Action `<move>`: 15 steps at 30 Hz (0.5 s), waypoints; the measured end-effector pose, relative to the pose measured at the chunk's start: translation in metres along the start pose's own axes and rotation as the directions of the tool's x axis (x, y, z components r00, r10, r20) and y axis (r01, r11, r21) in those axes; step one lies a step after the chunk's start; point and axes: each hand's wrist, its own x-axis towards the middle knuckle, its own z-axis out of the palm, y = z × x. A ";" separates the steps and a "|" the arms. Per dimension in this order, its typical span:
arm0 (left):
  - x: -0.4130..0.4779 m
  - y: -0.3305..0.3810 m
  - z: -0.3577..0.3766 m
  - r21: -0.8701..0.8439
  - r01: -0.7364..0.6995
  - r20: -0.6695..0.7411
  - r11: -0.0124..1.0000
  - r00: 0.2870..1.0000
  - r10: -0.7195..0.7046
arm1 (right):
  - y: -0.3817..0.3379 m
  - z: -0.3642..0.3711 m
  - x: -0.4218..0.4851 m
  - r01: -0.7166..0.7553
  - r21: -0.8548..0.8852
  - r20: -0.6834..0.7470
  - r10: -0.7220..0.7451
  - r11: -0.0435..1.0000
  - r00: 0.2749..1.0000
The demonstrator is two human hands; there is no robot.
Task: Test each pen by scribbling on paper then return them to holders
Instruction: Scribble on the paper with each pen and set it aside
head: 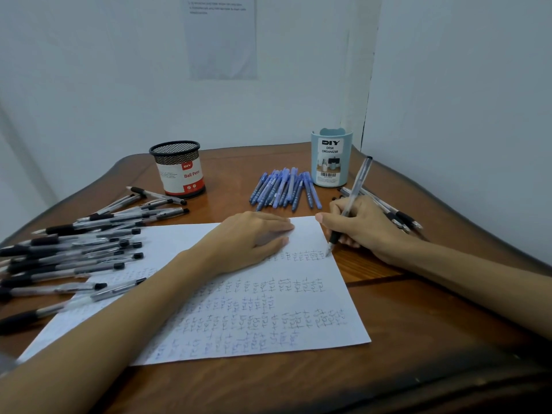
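Note:
A white sheet of paper (313, 324) covered with rows of small scribbles lies on the wooden table. My left hand (254, 240) rests flat on its upper part, fingers straight. My right hand (364, 228) grips a clear black-grip pen (355, 186), its tip touching the paper's right edge beside the top row of marks. Several black pens (89, 249) lie in a loose pile at the left, partly on the paper. Several blue pens (283, 188) lie in a bundle at the back. A black mesh holder (177, 167) and a light blue holder (330, 158) stand behind.
A few more clear pens (397, 215) lie behind my right hand near the table's right edge. The table (418, 309) sits in a corner, with walls close at the back and right. A printed sheet (221, 37) hangs on the back wall.

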 end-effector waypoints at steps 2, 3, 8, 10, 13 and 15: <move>0.000 0.000 0.001 -0.004 -0.001 -0.006 1.000 1.000 0.001 | 0.000 0.001 0.000 0.006 -0.003 -0.008 -0.006 1.000 1.000; 0.000 -0.001 0.001 -0.006 -0.002 -0.009 1.000 1.000 0.002 | 0.001 0.001 0.000 0.006 0.005 -0.017 -0.006 1.000 1.000; 0.000 0.001 0.001 -0.009 0.001 -0.004 1.000 1.000 -0.001 | 0.001 0.000 -0.001 -0.007 0.031 -0.010 0.007 0.999 1.000; 0.000 0.000 0.001 -0.009 -0.001 -0.008 1.000 1.000 0.001 | 0.001 0.001 -0.001 0.008 0.023 -0.043 -0.007 1.000 0.999; 0.000 0.001 0.001 -0.016 0.002 -0.006 1.000 1.000 -0.002 | 0.002 0.001 0.000 0.005 0.038 -0.077 -0.002 0.999 0.997; 0.000 0.001 0.000 -0.019 0.002 -0.008 1.000 1.000 -0.002 | 0.001 0.001 0.000 0.002 0.023 -0.056 -0.001 1.000 0.998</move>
